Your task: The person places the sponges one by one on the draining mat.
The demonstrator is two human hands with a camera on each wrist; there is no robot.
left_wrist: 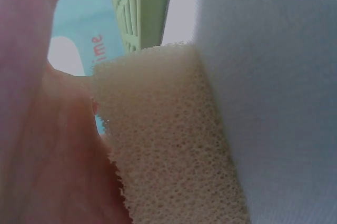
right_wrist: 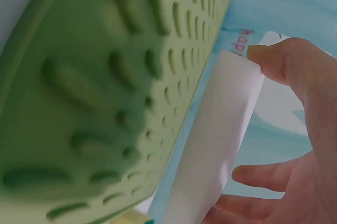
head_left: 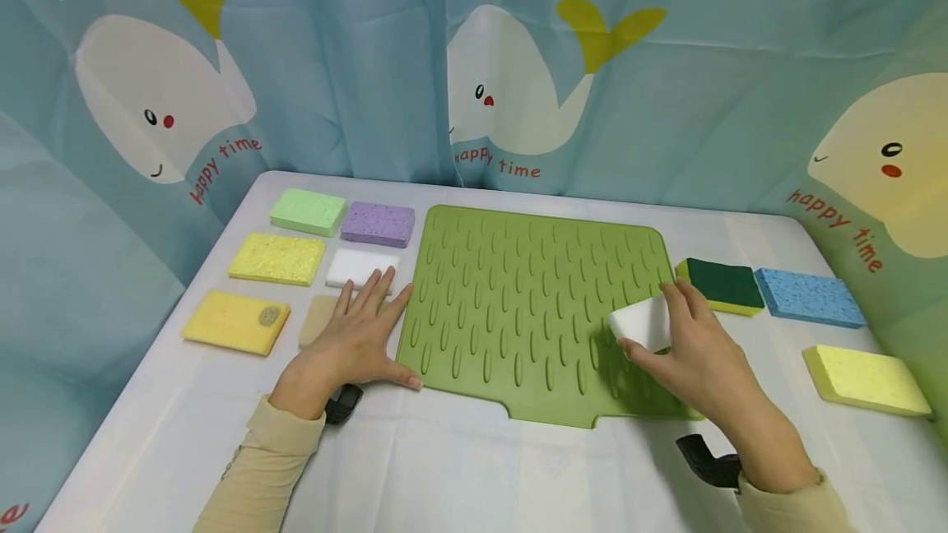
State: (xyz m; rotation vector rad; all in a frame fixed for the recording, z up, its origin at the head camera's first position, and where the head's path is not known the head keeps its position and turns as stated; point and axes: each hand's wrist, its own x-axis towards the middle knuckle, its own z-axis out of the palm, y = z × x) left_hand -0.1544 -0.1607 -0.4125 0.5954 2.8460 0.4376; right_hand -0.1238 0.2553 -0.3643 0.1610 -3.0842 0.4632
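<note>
My right hand pinches a white sponge block between thumb and fingers over the right part of a green ribbed mat. In the right wrist view a gap shows between the white sponge block and the mat, whose ribs face up. My left hand is spread with straight fingers at the mat's left edge, thumb tip by the near left corner. Its palm covers part of a beige sponge, whose open pores fill the left wrist view. Its fingertips overlap a second white sponge.
Left of the mat lie a green sponge, a purple sponge, a speckled yellow sponge and an orange-yellow sponge. On the right are a dark-green-topped sponge, a blue sponge and a pale yellow sponge. Whale-print curtains surround the table.
</note>
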